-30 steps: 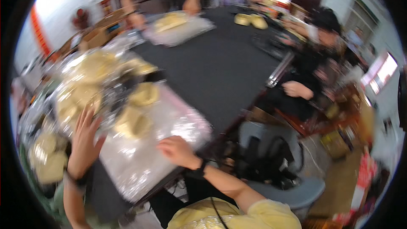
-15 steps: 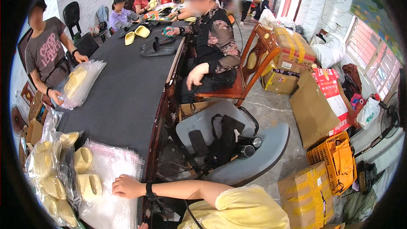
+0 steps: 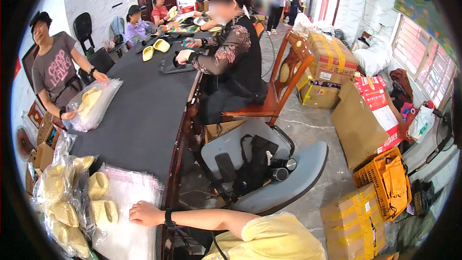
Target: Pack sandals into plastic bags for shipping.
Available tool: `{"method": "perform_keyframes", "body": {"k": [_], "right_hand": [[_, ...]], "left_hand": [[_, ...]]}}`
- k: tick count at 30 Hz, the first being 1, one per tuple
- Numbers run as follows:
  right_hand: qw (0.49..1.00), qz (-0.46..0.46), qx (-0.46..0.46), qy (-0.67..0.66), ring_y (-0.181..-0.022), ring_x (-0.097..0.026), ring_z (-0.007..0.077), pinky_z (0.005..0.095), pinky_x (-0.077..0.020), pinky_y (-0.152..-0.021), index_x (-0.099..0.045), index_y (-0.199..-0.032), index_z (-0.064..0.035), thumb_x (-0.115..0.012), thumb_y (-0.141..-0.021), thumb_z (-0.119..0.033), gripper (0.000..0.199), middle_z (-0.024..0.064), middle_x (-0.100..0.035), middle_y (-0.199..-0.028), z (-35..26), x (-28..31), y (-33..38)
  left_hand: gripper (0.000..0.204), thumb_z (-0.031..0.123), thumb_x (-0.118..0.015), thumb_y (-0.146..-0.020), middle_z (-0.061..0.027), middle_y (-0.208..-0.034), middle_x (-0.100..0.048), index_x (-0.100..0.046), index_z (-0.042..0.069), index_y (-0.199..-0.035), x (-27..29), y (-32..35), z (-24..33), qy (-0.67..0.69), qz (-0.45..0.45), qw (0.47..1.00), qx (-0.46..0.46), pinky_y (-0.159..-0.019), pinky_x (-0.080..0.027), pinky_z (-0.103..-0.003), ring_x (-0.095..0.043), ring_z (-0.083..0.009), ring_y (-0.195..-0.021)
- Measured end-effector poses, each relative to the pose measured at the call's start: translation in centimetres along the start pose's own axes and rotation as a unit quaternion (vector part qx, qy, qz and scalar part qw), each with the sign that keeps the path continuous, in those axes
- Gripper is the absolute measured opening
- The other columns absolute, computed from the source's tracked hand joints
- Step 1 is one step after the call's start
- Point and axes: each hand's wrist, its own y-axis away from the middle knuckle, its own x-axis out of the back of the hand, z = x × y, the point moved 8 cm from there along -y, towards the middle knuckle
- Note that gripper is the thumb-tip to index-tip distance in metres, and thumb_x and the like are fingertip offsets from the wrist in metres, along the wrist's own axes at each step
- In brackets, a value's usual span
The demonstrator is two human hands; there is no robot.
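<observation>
My right hand [image 3: 146, 214] rests at the table's near edge, its fingers curled down and closed on the top clear plastic bag [image 3: 137, 188] of a flat stack. A dark band circles this wrist. Just left of the hand, two loose pale-yellow slippers, one [image 3: 98, 186] behind the other [image 3: 104, 213], lie on the stack's edge. Further left is a heap of pale-yellow slippers in clear bags [image 3: 64, 214]. The fingertips are partly hidden, so how firmly they grip cannot be told. My left hand is out of view.
Across the dark table [image 3: 139, 120], a standing person holds a stack of clear bags with a yellow slipper [image 3: 89, 103]. A seated person works at the right edge. Nearby are a grey chair [image 3: 216, 147], cardboard boxes [image 3: 353, 221] and an orange crate [image 3: 378, 178].
The view has shifted slightly. Fingertips at the lower edge have left the picture. The seated person's hand has risen from the lap to the black item on the table. My right hand stays put.
</observation>
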Motion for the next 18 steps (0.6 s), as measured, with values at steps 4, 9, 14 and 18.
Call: {"method": "perform_keyframes", "body": {"k": [4,9,14,18], "right_hand": [[1.000,-0.012,-0.019,0.004,-0.087,-0.055,0.0180,0.0338,-0.0380,-0.080,-0.065,-0.082,-0.0120,-0.059,-0.081,-0.016,0.007,-0.0013,-0.062,-0.085,-0.2,0.6,0.1],[0.999,-0.043,-0.013,-0.012,-0.091,-0.055,0.0199,0.0358,-0.0394,-0.081,-0.064,-0.084,-0.0108,-0.058,-0.081,-0.015,0.008,0.0000,-0.062,-0.090,-1.2,-0.2,-0.4],[0.997,-0.078,-0.027,0.003,-0.096,-0.057,0.0261,0.0413,-0.0424,-0.084,-0.063,-0.092,-0.0088,-0.055,-0.081,-0.015,0.015,0.0079,-0.063,-0.099,2.4,0.2,0.5],[0.999,-0.031,0.041,0.011,-0.089,-0.059,0.0249,0.0378,-0.0444,-0.080,-0.066,-0.091,-0.0091,-0.058,-0.081,-0.014,0.014,0.0051,-0.066,-0.095,-1.2,0.5,-1.0]], "left_hand": [[0.045,0.035,-0.059,-0.088,-0.0208,-0.119,-0.053,-0.055,0.007,-0.123,0.9,2.9,4.0,-0.062,-0.010,0.992,-0.109,-0.077,-0.045,-0.031,-0.056,-0.0216,-0.101],[0.042,0.031,-0.058,-0.089,-0.0217,-0.110,-0.058,-0.056,0.004,-0.121,0.0,6.9,8.0,-0.108,-0.052,0.965,-0.233,-0.076,-0.048,-0.035,-0.059,-0.0275,-0.094],[0.040,0.027,-0.057,-0.089,-0.0227,-0.102,-0.063,-0.057,0.000,-0.118,-1.8,12.1,11.6,-0.040,-0.108,0.935,-0.334,-0.075,-0.050,-0.038,-0.062,-0.0334,-0.088],[0.034,0.045,-0.057,-0.087,-0.0148,-0.064,-0.062,-0.067,0.019,-0.105,1.8,16.7,14.4,-0.044,0.149,0.859,-0.487,-0.054,-0.054,-0.037,-0.065,-0.0245,-0.058]]}}
